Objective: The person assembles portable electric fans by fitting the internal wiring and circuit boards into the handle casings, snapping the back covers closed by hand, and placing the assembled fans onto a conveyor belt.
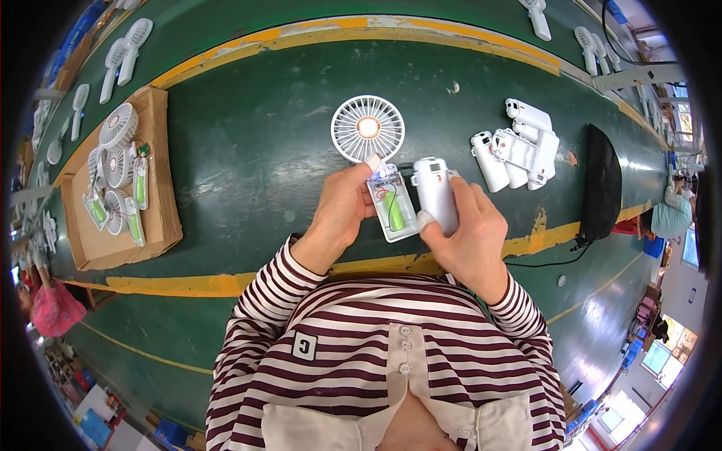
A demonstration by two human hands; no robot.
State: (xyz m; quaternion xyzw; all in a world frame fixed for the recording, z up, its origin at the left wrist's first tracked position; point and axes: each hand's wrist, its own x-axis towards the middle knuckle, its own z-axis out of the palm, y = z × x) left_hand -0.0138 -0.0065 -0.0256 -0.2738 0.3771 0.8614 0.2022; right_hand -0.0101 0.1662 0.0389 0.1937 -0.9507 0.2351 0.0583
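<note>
My left hand (341, 209) grips a white handheld fan (368, 129) by its opened handle, thumb at the neck below the round grille. Inside the handle a green battery (394, 210) and thin red and dark wires lie exposed. Just to the right, my right hand (472, 231) is closed round a white handle cover (435, 192), thumb at its lower end and fingers along its right side. The cover stands upright beside the open handle, close to it; whether they touch I cannot tell.
On the left lies a cardboard tray (167, 165) with several opened fans. A pile of white handle covers (519, 146) sits to the right, near a black pouch (599, 184) with a cord. More finished-looking fans (135, 49) rest beyond the yellow-edged strip on the green table (256, 113).
</note>
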